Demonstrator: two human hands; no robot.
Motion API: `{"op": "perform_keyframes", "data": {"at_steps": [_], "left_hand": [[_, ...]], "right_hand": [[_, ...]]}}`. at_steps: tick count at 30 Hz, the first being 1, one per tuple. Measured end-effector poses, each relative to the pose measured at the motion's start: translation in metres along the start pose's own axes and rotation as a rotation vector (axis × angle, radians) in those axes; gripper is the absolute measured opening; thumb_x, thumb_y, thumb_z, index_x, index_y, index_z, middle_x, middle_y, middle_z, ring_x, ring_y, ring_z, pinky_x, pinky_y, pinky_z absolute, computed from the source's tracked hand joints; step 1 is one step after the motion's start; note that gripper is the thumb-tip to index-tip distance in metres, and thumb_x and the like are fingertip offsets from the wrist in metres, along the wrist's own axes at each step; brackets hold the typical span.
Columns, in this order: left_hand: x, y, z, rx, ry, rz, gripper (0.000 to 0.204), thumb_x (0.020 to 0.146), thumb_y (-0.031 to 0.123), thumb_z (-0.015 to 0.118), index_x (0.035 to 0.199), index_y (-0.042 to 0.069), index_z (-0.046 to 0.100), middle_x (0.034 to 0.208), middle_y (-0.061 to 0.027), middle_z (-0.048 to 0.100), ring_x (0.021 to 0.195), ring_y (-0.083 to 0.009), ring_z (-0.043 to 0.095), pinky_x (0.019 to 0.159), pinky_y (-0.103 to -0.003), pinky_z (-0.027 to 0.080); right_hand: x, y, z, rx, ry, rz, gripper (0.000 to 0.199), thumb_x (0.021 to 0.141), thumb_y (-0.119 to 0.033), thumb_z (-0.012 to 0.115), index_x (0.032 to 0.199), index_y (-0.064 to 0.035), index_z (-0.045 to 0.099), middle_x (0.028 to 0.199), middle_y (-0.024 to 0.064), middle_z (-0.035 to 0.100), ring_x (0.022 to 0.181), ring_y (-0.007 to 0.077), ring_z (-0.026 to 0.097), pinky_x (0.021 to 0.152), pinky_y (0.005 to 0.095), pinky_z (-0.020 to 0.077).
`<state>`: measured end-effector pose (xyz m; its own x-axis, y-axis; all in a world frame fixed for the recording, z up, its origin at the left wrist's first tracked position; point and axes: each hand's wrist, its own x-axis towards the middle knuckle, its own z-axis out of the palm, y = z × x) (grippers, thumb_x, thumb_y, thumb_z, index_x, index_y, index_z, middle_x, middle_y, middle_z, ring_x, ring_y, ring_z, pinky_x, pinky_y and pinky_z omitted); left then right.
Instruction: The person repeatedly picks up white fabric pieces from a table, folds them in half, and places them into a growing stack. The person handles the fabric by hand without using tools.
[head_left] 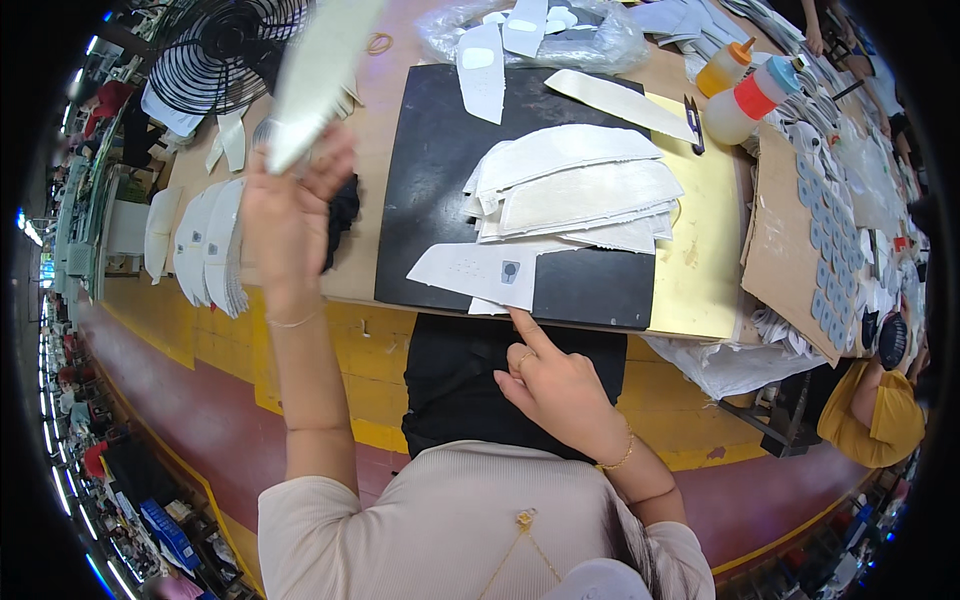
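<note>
My left hand [297, 190] is raised over the left side of the table, its fingers closed on the lower end of a long pale fabric panel [325, 85]; both hand and panel are smeared by motion. At the near edge of a black mat [430, 190], my right hand [565, 390] stretches its index finger to the lower corner of a white cut piece [465, 270] bearing a small grey patch. That hand's other fingers are partly curled, and I see nothing in them. Behind this piece lies a loose stack of white curved panels [590, 195].
A black fan [225, 50] stands at the far left, near stacked white pieces [210, 245]. To the right are small scissors [694, 125], two squeeze bottles [750, 100] and a cardboard sheet with grey patches [800, 245]. A plastic bag [620, 45] lies behind the mat.
</note>
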<state>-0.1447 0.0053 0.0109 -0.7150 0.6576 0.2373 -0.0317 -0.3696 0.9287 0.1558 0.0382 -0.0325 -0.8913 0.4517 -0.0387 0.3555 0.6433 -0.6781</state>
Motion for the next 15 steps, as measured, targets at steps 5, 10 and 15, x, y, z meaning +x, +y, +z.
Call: {"op": "perform_keyframes", "data": {"at_steps": [5,10,15], "left_hand": [[-0.034,-0.022,-0.006,0.699,-0.037,-0.557,0.051,0.094,0.016,0.061,0.135,-0.003,0.036,0.090,-0.0100,0.063,0.066,-0.0187,0.065,0.055,-0.023,0.052],[-0.070,-0.017,0.002,0.974,-0.208,-0.221,0.042,0.086,0.020,0.073,0.120,0.002,0.058,0.084,-0.0053,0.057,0.064,-0.0158,0.052,0.060,-0.026,0.045],[-0.092,-0.032,0.018,1.219,-0.373,-0.089,0.031,0.079,0.016,0.077,0.104,0.002,0.063,0.099,-0.0103,0.055,0.087,-0.0250,0.054,0.077,-0.033,0.046]], "right_hand": [[-0.001,0.006,-0.005,0.111,0.009,-0.022,0.031,0.085,-0.021,0.069,0.069,-0.0061,0.047,0.139,0.0247,0.049,0.055,0.0284,0.061,0.055,0.0321,0.0509],[0.001,0.010,-0.006,0.197,-0.035,-0.023,0.025,0.087,-0.019,0.067,0.075,-0.0037,0.052,0.138,0.0268,0.048,0.059,0.0318,0.065,0.056,0.0350,0.0546],[0.000,0.006,-0.006,0.132,-0.069,-0.002,0.025,0.087,-0.019,0.068,0.075,-0.0035,0.052,0.138,0.0274,0.048,0.058,0.0314,0.065,0.056,0.0349,0.0547]]}}
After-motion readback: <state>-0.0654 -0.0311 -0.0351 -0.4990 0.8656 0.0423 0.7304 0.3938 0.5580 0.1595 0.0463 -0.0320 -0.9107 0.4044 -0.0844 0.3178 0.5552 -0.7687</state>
